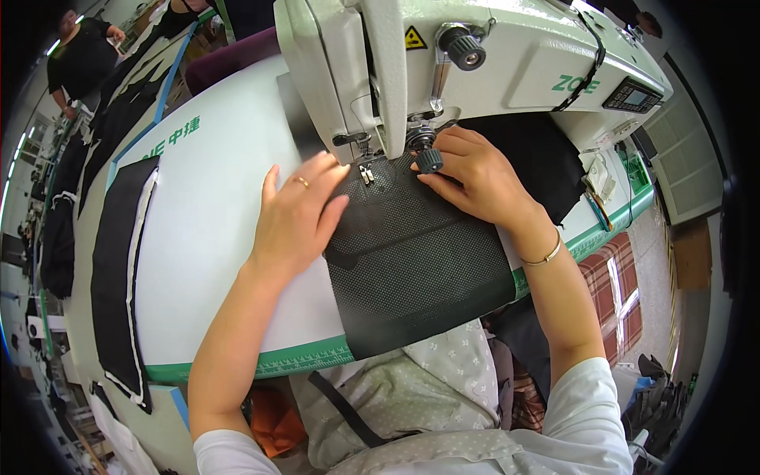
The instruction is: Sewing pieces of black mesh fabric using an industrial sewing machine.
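Note:
My left hand [293,214] reaches to the left side of the sewing machine's presser foot [366,174]. Its fingers and thumb are spread and lightly blurred, with the fingertips at the edge of a black mesh fabric [419,269]. The fabric lies under the foot and hangs over the table's near edge. My right hand [479,174] rests on the cloth right of the foot, thumb and forefinger apart. A ribbed black knob [428,161] on the machine partly covers its fingers. A darker strip or band shows through the mesh across its middle.
The white machine head [522,55] rises just beyond my hands. A black fabric strip with a white edge [119,277] lies at the left of the white table [206,229]. More black cloth [526,154] sits behind my right hand. A person [83,55] stands far left.

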Demonstrator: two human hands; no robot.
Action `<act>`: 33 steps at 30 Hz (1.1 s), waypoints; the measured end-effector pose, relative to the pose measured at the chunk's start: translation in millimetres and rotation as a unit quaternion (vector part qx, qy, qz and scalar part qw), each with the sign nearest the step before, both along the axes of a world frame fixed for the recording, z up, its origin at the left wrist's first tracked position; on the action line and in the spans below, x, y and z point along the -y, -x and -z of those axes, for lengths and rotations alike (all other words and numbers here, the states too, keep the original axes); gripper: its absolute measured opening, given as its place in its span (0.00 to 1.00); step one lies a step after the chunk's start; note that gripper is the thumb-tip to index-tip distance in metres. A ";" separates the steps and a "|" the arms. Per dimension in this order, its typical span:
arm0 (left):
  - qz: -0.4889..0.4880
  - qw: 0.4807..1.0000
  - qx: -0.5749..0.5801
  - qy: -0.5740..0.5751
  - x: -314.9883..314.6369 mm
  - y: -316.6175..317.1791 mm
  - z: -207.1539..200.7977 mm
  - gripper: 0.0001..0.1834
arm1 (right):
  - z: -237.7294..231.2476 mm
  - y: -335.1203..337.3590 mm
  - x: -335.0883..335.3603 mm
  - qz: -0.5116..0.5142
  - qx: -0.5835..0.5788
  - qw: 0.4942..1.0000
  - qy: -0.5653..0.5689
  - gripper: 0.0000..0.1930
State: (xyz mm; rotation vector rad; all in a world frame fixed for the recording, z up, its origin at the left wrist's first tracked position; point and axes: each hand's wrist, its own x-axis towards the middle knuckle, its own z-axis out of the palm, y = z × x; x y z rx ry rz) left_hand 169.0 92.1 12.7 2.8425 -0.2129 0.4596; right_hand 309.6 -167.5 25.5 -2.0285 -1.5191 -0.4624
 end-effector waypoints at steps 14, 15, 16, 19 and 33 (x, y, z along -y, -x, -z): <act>-0.154 0.964 -0.192 -0.100 -56.5 -81.6 -15.3 0.34 | -51.2 92.7 55.7 -0.073 -0.162 0.940 0.291 0.06; -0.176 0.965 -0.144 -0.131 -55.0 -63.6 -13.9 0.37 | -55.9 78.2 58.7 -0.052 -0.146 0.939 0.306 0.04; -0.196 0.957 -0.143 -0.159 -53.4 -43.7 -14.7 0.39 | -60.6 63.5 59.5 -0.030 -0.129 0.937 0.323 0.03; -0.227 0.931 -0.132 -0.252 -37.6 24.0 -26.0 0.41 | -68.0 22.7 46.5 0.196 0.161 0.914 0.315 0.05; 0.108 0.982 -0.142 -0.067 7.0 39.8 -26.7 0.40 | -0.5 70.8 3.1 0.019 -0.040 0.981 0.191 0.31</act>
